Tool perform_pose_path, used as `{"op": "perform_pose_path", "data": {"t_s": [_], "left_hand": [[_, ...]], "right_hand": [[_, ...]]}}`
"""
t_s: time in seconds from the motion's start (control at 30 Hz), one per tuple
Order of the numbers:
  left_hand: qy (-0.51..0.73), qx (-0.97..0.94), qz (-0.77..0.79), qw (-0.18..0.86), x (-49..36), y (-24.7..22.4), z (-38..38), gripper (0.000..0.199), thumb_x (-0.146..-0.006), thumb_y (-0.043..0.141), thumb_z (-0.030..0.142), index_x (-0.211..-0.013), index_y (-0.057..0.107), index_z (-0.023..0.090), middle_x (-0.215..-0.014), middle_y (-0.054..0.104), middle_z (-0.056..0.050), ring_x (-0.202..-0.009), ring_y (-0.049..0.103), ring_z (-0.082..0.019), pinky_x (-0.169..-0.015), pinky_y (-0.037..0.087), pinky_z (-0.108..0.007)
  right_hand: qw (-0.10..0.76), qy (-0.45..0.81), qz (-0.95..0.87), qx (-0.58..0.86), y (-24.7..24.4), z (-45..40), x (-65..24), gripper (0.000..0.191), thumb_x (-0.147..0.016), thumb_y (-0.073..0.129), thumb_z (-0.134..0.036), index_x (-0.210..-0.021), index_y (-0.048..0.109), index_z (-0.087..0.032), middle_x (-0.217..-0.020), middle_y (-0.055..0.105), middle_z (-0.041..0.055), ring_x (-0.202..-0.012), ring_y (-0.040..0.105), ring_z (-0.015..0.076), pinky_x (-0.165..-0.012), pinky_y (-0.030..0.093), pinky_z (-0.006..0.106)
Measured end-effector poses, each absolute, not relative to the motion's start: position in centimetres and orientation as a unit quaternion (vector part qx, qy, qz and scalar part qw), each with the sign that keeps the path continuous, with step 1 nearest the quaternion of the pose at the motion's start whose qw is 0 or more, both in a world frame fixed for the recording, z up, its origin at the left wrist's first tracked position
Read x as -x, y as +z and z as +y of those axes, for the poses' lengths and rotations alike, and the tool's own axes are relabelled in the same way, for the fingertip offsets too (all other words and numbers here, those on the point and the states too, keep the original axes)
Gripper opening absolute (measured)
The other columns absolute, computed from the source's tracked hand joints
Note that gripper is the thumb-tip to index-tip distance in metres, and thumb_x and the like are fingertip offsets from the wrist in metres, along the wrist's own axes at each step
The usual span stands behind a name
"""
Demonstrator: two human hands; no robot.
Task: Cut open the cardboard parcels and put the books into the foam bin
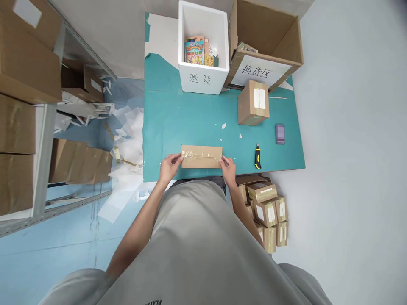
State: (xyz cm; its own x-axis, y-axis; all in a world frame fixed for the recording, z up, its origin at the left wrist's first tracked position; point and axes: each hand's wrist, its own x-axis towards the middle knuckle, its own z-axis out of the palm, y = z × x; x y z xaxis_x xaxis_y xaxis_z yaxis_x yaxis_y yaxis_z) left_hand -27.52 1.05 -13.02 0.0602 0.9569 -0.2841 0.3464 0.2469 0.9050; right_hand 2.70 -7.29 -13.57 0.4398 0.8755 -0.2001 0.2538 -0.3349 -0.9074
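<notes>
A small cardboard box (pixel 201 162) with clear tape along its top lies at the near edge of the green table, directly in front of me. My left hand (pixel 169 167) grips its left end between thumb and fingers. At the opposite end, my right hand (pixel 228 167) pinches the box's right side. To the right of it lies a black and yellow utility knife (pixel 257 157). A purple-screened handheld device or phone (pixel 280 134) rests farther right. Behind stands a taped carton with a white label (pixel 253 103).
At the table's (pixel 165 114) back are a white foam box (pixel 203 80) with books inside and a large open carton (pixel 270 59). Shelves (pixel 47 140) with cartons stand left, loose white paper (pixel 124 169) covers the floor, and parcels (pixel 270 212) are stacked below right.
</notes>
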Motion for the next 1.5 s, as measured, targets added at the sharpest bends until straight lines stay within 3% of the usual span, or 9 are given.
{"op": "perform_pose_path", "data": {"t_s": [0.17,0.33,0.43,0.57,0.67,0.83,1.1,1.23,1.5], "left_hand": [[0.264,-0.5,0.643,0.517,27.8,-14.4,1.9,0.041,-0.086,0.077,0.051,-0.108,0.083,0.017,-0.114,0.081,-0.015,-0.105,0.077,-0.033,-0.106,0.058,-0.049],[0.282,-0.434,0.651,0.555,28.5,-16.9,1.0,0.054,-0.093,0.064,0.051,-0.13,0.074,0.013,-0.131,0.077,-0.019,-0.11,0.077,-0.03,-0.107,0.058,-0.05],[0.27,-0.436,0.655,0.554,28.3,-17.8,0.2,0.058,-0.078,0.075,0.034,-0.132,0.072,0.014,-0.138,0.072,-0.021,-0.113,0.076,-0.033,-0.108,0.057,-0.055],[0.266,-0.457,0.638,0.56,27.6,-17.7,-0.5,0.054,-0.068,0.079,0.026,-0.121,0.077,0.017,-0.138,0.072,-0.017,-0.124,0.071,-0.035,-0.11,0.057,-0.053],[0.281,-0.474,0.622,0.556,27.7,-16.5,-0.2,0.048,-0.071,0.082,0.034,-0.116,0.079,0.018,-0.141,0.071,-0.015,-0.132,0.066,-0.034,-0.114,0.056,-0.049],[0.299,-0.472,0.63,0.539,28.6,-15.1,1.4,0.049,-0.078,0.084,0.055,-0.11,0.082,0.017,-0.131,0.077,-0.014,-0.129,0.069,-0.035,-0.116,0.054,-0.05],[0.256,-0.433,0.65,0.569,26.6,-16.3,0.4,0.059,-0.083,0.08,0.044,-0.133,0.072,0.014,-0.143,0.07,-0.021,-0.126,0.072,-0.036,-0.113,0.055,-0.053],[0.25,-0.44,0.637,0.582,26.2,-15.6,-0.3,0.057,-0.083,0.08,0.043,-0.131,0.072,0.013,-0.142,0.071,-0.02,-0.126,0.072,-0.036,-0.113,0.055,-0.052],[0.237,-0.567,0.534,0.58,22.7,-8.6,-1.6,0.062,-0.09,0.074,0.05,-0.142,0.069,0.016,-0.143,0.072,-0.016,-0.129,0.071,-0.035,-0.116,0.054,-0.05]], "right_hand": [[0.404,0.355,-0.382,0.751,-14.6,-6.3,-2.2,0.057,-0.094,0.061,-0.061,-0.124,0.08,-0.017,-0.129,0.076,0.0166,-0.118,0.072,0.032,-0.107,0.058,0.048],[0.398,0.377,-0.336,0.766,-16.6,-7.6,-2.8,0.059,-0.1,0.052,-0.053,-0.14,0.07,-0.014,-0.136,0.076,0.0184,-0.129,0.07,0.0301,-0.116,0.052,0.05],[0.369,0.414,-0.324,0.766,-17.6,-8.3,-2.8,0.059,-0.094,0.062,-0.045,-0.143,0.067,-0.013,-0.134,0.076,0.0194,-0.124,0.073,0.0307,-0.112,0.055,0.052],[0.359,0.428,-0.347,0.753,-18.0,-8.9,-1.8,0.048,-0.088,0.071,-0.044,-0.129,0.076,-0.019,-0.13,0.078,0.0143,-0.126,0.071,0.0314,-0.113,0.054,0.053],[0.366,0.416,-0.361,0.75,-17.6,-8.9,-1.5,0.045,-0.089,0.07,-0.049,-0.122,0.079,-0.02,-0.132,0.077,0.0139,-0.131,0.066,0.0329,-0.117,0.051,0.054],[0.41,0.405,-0.379,0.724,-16.6,-7.6,-1.9,0.055,-0.095,0.063,-0.056,-0.132,0.076,-0.017,-0.141,0.072,0.0168,-0.13,0.068,0.0324,-0.113,0.055,0.049],[0.36,0.344,-0.392,0.773,-16.9,-7.4,-0.6,0.064,-0.097,0.058,-0.05,-0.15,0.062,-0.015,-0.151,0.062,0.0207,-0.138,0.062,0.0335,-0.114,0.054,0.05],[0.361,0.36,-0.421,0.75,-17.1,-8.6,0.0,0.062,-0.098,0.055,-0.049,-0.152,0.062,-0.017,-0.156,0.06,0.0169,-0.145,0.057,0.0308,-0.121,0.049,0.047],[0.345,0.36,-0.374,0.782,-18.1,-8.7,-4.9,0.078,-0.097,0.052,-0.068,-0.149,0.065,-0.012,-0.156,0.061,0.02,-0.149,0.054,0.0331,-0.128,0.039,0.05]]}}
